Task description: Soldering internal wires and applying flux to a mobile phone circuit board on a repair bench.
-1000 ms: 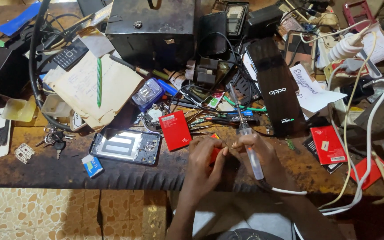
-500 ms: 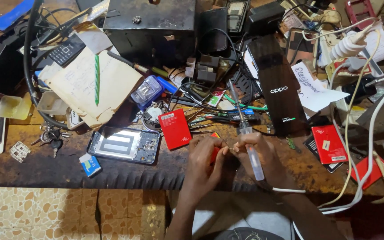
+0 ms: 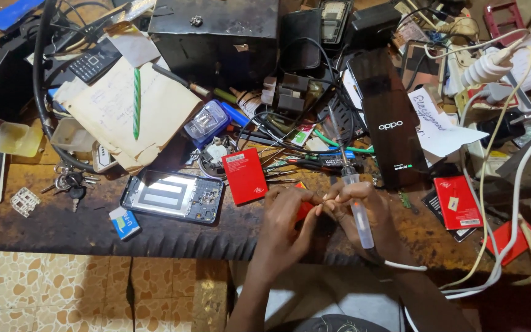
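Note:
My right hand [image 3: 364, 212] grips a soldering iron [image 3: 356, 203] with a pale translucent handle, its metal tip pointing away from me over tangled wires. My left hand [image 3: 284, 224] pinches a small red part [image 3: 304, 209] against the right hand's fingertips at the bench's front edge. Just left of my hands lies a red battery [image 3: 244, 175], and further left an opened phone body [image 3: 172, 195] lies face up.
A black metal box [image 3: 216, 37] stands at the back. Papers with a green pen [image 3: 136, 101], keys [image 3: 69, 182], a tall black phone box [image 3: 390, 120], another red battery [image 3: 458, 201] and white cables [image 3: 511, 203] crowd the worn wooden bench [image 3: 62, 224]. Tiled floor lies below.
My hands stay together at the bench edge with the iron and red part; only the view has shifted slightly.

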